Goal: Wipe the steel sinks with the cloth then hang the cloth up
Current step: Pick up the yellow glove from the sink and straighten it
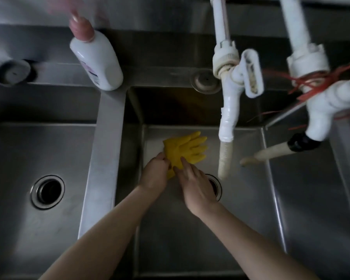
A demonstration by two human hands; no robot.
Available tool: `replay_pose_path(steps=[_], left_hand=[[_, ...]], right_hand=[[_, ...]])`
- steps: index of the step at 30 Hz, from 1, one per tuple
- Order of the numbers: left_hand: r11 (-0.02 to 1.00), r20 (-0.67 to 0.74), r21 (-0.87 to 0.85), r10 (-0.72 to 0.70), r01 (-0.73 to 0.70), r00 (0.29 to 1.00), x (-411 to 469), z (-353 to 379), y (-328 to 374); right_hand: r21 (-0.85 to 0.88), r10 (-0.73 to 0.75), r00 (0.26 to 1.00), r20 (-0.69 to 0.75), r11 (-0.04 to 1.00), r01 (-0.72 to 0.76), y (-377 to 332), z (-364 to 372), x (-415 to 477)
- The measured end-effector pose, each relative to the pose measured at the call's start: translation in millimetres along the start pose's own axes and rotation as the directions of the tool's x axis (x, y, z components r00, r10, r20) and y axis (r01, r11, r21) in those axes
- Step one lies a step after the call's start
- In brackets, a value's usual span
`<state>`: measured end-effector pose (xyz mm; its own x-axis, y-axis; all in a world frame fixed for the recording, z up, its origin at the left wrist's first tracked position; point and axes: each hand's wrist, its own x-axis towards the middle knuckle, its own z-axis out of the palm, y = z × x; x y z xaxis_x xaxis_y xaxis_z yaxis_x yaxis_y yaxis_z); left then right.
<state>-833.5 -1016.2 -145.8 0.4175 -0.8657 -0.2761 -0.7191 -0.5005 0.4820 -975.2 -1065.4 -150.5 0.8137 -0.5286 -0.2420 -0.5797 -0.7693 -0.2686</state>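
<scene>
Forearms reach into middle sink [190, 249]. Left hand [155, 174] pinches yellow gloves [183, 148] near end; right hand [197, 186] fingers spread on them. Gloves point away-right; no cloth visible.

Our two forearms bare right down to the frame's lower edge, no sleeves on us, our left hand [155, 172] and right hand [198, 186] ungloved, no rings or watch we can see
</scene>
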Motion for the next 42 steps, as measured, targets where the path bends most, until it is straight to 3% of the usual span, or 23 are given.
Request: replay_pose_path(steps=[7, 13, 17, 24, 27, 30, 34, 42], left_hand=[[0.988, -0.146, -0.039, 0.143, -0.15, 0.979, -89.6, -86.2, 13.9], [0.938, -0.278, -0.001, 0.333, -0.347, 0.901, -190.2, -180.4, -22.5], [0.931, -0.337, 0.061, 0.358, -0.36, 0.871, -276.4, -236.9, -73.0], [0.977, -0.548, 0.124, 0.214, -0.175, 0.809, -420.2, -320.1, -186.4], [0.987, -0.586, 0.142, 0.146, -0.076, 0.797, -470.4, -341.6, -239.0], [0.982, -0.63, 0.148, -0.001, 0.121, 0.776, -529.2, -363.8, -303.7], [0.935, -0.683, 0.057, -0.22, 0.35, 0.696, -588.1, -382.0, -383.4], [0.842, -0.712, -0.084, -0.425, 0.533, 0.559, -608.1, -433.5, -503.4]], right_hand=[[-0.048, -0.024, 0.991, -0.134, 0.999, 0.017, -55.8, -54.2, -63.6], [-0.042, -0.13, 0.942, -0.31, 0.991, 0.123, -142.2, -102.5, -100.0], [-0.121, -0.327, 0.863, -0.385, 0.945, 0.305, -223.8, -116.1, -103.1], [-0.352, -0.645, 0.606, -0.465, 0.763, 0.542, -413.3, -115.4, -96.2], [-0.281, -0.701, 0.585, -0.407, 0.706, 0.65, -488.2, -99.9, -90.7], [-0.178, -0.732, 0.582, -0.354, 0.664, 0.727, -581.5, -90.5, -87.7], [-0.114, -0.811, 0.469, -0.349, 0.534, 0.838, -701.3, -82.0, -74.7], [0.047, -0.877, 0.307, -0.371, 0.312, 0.949, -884.4, -61.6, -20.8]])
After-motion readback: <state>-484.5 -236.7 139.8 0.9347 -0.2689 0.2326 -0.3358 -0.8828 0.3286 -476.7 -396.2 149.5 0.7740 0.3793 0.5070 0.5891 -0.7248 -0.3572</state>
